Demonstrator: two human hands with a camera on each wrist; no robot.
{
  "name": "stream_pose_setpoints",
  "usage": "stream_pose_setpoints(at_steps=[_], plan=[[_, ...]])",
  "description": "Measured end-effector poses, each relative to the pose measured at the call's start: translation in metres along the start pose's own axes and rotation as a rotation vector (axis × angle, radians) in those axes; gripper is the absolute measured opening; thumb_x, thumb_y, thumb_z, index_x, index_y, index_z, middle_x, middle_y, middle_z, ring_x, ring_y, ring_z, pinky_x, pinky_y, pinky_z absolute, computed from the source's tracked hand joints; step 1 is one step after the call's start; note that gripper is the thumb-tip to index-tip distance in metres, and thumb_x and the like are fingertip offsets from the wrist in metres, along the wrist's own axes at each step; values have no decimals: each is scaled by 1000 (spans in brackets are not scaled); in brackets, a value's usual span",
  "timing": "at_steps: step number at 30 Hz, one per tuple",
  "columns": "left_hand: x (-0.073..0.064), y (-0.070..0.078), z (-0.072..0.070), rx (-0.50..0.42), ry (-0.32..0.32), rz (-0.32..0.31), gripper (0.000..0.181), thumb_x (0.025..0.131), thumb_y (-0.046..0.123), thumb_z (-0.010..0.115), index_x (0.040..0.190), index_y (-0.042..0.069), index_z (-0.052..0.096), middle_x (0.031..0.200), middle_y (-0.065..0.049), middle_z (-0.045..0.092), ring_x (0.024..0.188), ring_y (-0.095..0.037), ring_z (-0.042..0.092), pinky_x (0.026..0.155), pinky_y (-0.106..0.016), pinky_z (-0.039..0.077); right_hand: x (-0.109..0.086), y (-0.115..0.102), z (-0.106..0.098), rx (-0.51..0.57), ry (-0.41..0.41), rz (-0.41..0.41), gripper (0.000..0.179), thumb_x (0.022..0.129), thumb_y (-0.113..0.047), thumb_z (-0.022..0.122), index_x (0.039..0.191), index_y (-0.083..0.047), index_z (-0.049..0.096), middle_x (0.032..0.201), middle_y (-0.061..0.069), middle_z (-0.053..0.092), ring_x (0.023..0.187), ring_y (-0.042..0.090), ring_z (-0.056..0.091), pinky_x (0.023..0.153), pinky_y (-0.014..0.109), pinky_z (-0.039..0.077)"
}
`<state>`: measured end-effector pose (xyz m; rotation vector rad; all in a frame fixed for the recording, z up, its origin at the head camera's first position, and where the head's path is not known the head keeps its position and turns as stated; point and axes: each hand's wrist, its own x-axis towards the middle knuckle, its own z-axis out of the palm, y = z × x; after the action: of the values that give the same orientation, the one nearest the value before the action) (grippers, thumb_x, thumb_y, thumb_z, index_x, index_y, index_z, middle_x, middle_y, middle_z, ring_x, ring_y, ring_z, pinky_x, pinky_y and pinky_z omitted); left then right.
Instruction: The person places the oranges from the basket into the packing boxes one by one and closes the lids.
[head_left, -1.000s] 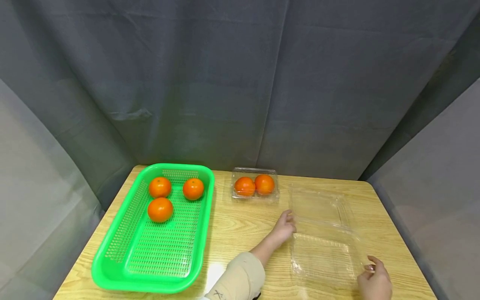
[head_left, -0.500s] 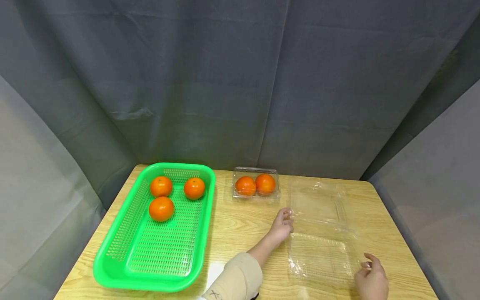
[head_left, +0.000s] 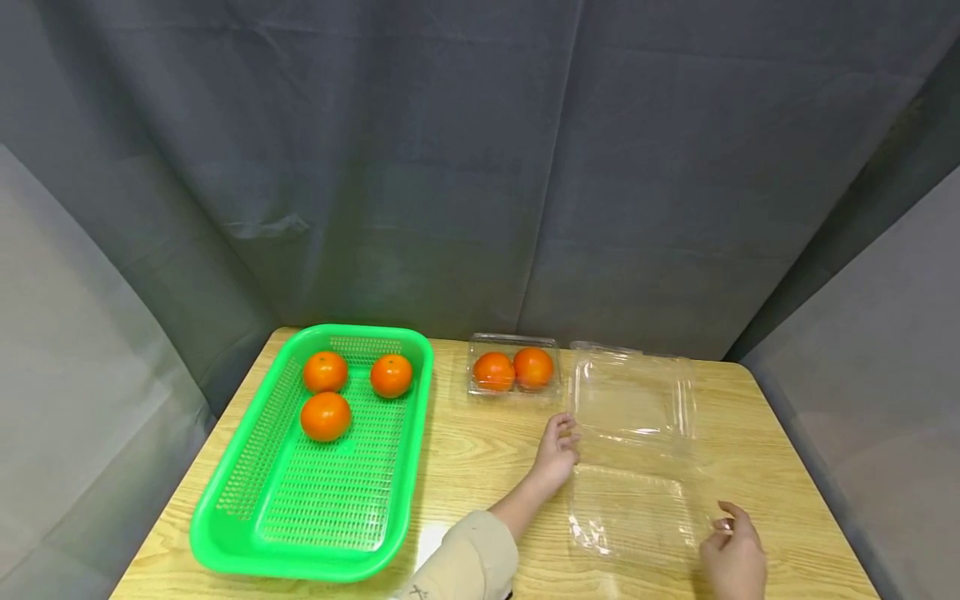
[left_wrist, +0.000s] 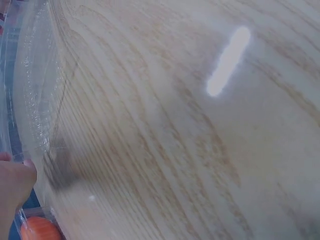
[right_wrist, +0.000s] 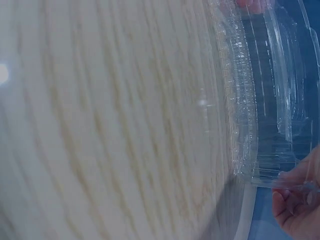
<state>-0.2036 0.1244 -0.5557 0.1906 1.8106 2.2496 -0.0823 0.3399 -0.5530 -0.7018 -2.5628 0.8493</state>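
An opened clear plastic clamshell container [head_left: 630, 508], its lid [head_left: 633, 392] laid back behind its base, is at the right of the table in the head view. My left hand [head_left: 557, 457] holds its left edge near the hinge, fingers curled; in the left wrist view that hand [left_wrist: 15, 185] shows at the lower left. My right hand [head_left: 735, 558] grips the right side of the base. In the right wrist view, thumb and fingers of the right hand [right_wrist: 300, 205] pinch the clear corner. Nothing shows inside this container.
A green plastic basket [head_left: 411, 467] at the left holds several orange fruits [head_left: 326, 417]. Behind my left hand stands a smaller-looking clear container [head_left: 514, 340] with two orange fruits [head_left: 493, 372]. Grey curtains [head_left: 420, 167] hang round the wooden table [head_left: 480, 467].
Both hands and the clear container have shifted slightly left. The container's lid now stands out more clearly toward the back edge. The basket and fruits sit much as before.
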Motion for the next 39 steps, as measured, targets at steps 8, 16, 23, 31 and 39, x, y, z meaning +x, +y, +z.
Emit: stream_pose_setpoints(at_steps=[8, 16, 23, 31, 39], plan=[[-2, 1, -9, 13, 62, 58, 65, 68, -23, 40, 129, -4, 33, 132, -24, 38, 115, -40, 44, 84, -44, 47, -2, -9, 6, 14, -19, -47, 43, 74, 8, 41, 117, 6, 48, 86, 21, 60, 70, 31, 54, 57, 37, 38], [-1, -2, -18, 9, 140, 125, 61, 66, -25, 37, 124, -5, 38, 127, -27, 40, 110, -45, 45, 87, -51, 44, -4, -20, 10, 22, -139, -23, 44, 77, 5, 39, 120, 7, 45, 93, 22, 59, 62, 21, 49, 53, 32, 37], [-3, 1, -27, 39, 201, 138, 59, 67, -25, 35, 123, -8, 37, 125, -28, 42, 108, -44, 47, 86, -46, 45, -9, -27, 14, 43, -127, -68, 43, 74, 6, 43, 117, 6, 48, 88, 18, 61, 59, 13, 47, 51, 27, 37], [-3, 4, -36, 80, 265, 136, 58, 65, -24, 37, 121, -8, 40, 121, -26, 46, 105, -40, 50, 80, -37, 48, -11, -33, 18, 59, -193, -70, 44, 75, 4, 48, 119, 5, 46, 90, 15, 59, 63, 9, 50, 50, 23, 40], [-4, 5, -49, 112, 335, 143, 61, 62, -25, 39, 119, -5, 44, 111, -22, 50, 96, -36, 53, 77, -33, 48, -13, -40, 23, 99, -251, -125, 44, 77, 5, 49, 121, 6, 44, 92, 16, 59, 64, 8, 49, 50, 20, 42]])
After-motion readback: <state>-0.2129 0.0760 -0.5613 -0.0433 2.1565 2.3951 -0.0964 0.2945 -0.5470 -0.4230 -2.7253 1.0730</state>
